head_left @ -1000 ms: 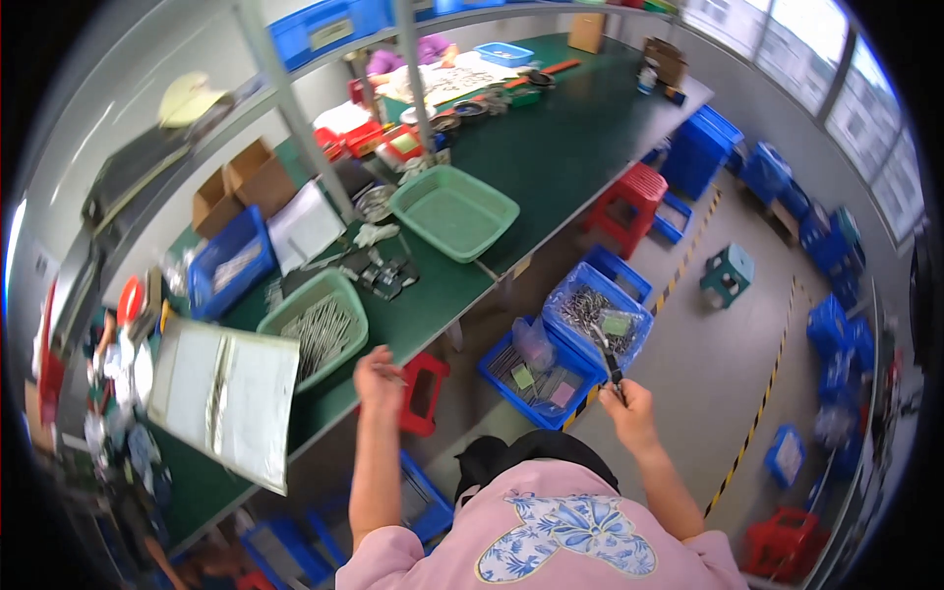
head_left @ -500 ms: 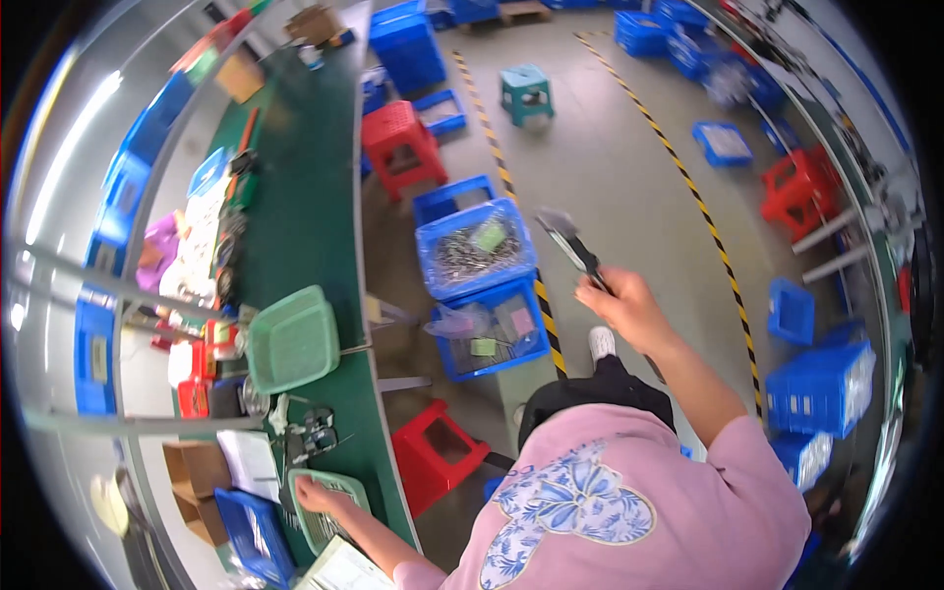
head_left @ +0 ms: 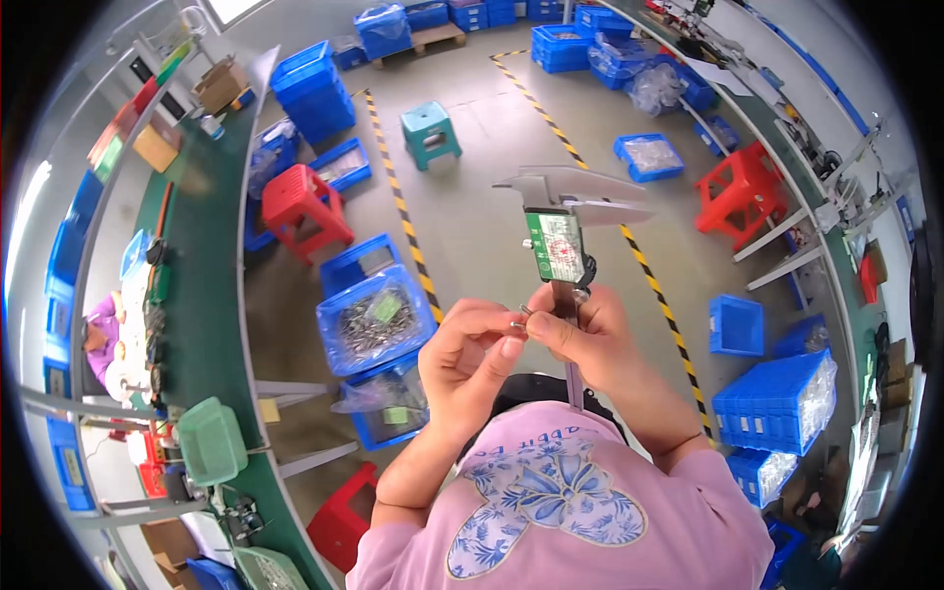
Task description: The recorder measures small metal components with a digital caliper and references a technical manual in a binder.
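Note:
A caliper (head_left: 560, 246) with metal jaws and a green-edged body stands nearly upright in front of my chest, jaws away from me. My right hand (head_left: 598, 339) is closed around its beam below the body. My left hand (head_left: 460, 369) is raised beside it, thumb and fingers pinched on a small shiny metal part (head_left: 517, 325). The fingertips of both hands nearly meet there; a small metal end also shows by my right thumb. The part's exact kind is too small to tell.
On the left, a green workbench (head_left: 202, 236) carries a green basket (head_left: 211, 442), with another green basket (head_left: 267, 567) nearer. Blue crates, one of metal parts (head_left: 379, 320), stand beside it. Red stools (head_left: 305, 211) and a teal stool (head_left: 430, 135) are around. A person in purple (head_left: 102, 339) sits beyond the bench.
My left hand has come from the green basket on the bench to my front, now with a small metal part. My right hand has drawn the caliper inward and upright. The view has turned rightward.

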A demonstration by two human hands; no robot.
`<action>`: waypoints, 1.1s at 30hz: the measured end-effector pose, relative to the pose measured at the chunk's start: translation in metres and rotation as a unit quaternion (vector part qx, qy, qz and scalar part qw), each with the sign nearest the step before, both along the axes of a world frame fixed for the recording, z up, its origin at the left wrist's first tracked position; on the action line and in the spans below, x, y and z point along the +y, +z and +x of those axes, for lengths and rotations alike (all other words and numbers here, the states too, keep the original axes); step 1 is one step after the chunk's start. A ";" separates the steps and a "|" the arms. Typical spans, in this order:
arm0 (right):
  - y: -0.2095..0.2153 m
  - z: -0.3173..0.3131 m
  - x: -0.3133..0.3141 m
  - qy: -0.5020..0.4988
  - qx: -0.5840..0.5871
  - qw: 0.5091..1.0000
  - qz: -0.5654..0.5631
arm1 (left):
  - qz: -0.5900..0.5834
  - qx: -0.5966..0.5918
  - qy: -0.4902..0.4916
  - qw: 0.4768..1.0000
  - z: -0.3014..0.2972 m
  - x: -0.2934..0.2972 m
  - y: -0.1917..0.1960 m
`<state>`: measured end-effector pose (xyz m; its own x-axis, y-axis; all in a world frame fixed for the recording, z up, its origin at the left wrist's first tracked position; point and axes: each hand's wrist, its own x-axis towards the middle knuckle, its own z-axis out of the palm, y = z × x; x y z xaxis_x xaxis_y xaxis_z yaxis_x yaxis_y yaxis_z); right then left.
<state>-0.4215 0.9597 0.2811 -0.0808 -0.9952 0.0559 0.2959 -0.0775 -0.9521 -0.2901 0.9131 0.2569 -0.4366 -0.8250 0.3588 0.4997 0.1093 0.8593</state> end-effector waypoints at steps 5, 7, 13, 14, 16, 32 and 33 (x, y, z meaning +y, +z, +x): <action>0.005 -0.050 -0.011 -0.069 0.036 0.997 -0.018 | -0.007 0.003 -0.052 0.999 -0.056 -0.027 0.001; 0.007 -0.061 -0.017 -0.103 0.044 0.993 -0.019 | -0.018 0.004 -0.068 0.997 -0.072 -0.038 0.004; 0.009 -0.088 -0.055 -0.126 0.041 0.991 0.001 | -0.005 0.054 -0.104 0.993 -0.106 -0.082 -0.001; 0.009 -0.093 -0.064 -0.124 0.045 0.991 0.003 | 0.016 0.073 -0.124 0.989 -0.111 -0.091 0.001; 0.008 -0.098 -0.083 -0.108 0.059 0.992 -0.017 | 0.037 0.092 -0.140 0.985 -0.115 -0.111 0.000; 0.002 -0.112 -0.256 -0.083 0.033 0.992 -0.084 | 0.201 0.189 -0.232 0.933 -0.128 -0.271 0.005; 0.002 -0.113 -0.262 -0.075 0.025 0.993 -0.084 | 0.195 0.188 -0.227 0.935 -0.128 -0.276 0.006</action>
